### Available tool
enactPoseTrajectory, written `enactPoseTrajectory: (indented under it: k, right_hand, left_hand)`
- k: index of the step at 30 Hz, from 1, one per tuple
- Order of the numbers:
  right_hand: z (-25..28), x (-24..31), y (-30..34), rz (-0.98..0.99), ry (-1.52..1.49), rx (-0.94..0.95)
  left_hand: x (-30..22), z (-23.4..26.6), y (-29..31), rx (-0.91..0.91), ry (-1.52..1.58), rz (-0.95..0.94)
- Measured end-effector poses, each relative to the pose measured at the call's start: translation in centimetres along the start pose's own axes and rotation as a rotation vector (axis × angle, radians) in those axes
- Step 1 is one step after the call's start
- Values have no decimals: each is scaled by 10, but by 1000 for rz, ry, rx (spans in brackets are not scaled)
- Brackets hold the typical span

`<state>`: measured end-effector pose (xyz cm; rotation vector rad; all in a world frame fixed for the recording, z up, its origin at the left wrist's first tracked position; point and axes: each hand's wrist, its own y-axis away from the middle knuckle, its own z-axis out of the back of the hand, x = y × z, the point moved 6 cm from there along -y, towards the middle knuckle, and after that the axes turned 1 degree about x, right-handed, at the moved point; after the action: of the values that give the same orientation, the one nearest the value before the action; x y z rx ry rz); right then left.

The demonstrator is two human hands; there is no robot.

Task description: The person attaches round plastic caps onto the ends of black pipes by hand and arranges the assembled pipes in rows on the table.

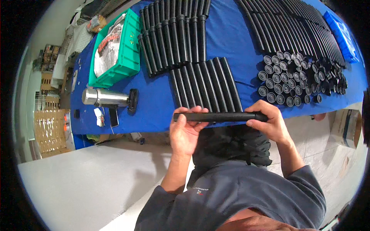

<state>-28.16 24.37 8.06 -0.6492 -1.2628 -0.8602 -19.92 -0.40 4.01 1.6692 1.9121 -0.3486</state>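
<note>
In the head view, a black tube (223,117) is held level, its left end pinched between thumb and parted fingers of the left hand (183,133), its right end gripped by the curled right hand (269,120). Apparently its right end is being worked; steady support seems called for. Beyond the tube, the way is crowded by tube rows (210,86); round black caps (271,97) are spread beyond to its right, a green crate (130,57) beyond to its left.

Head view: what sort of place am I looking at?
Probably a small assembly workshop: rows of black tubes and clustered round black pieces lie on a blue-covered table, with a green crate of materials.
</note>
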Motion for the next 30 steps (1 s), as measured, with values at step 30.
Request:
enactPoseTrajectory:
  k: [30]
  right_hand:
    - [34, -69, -281, -265, 56, -27]
  left_hand:
    - [-82, 106, -78, -446, -975, -590]
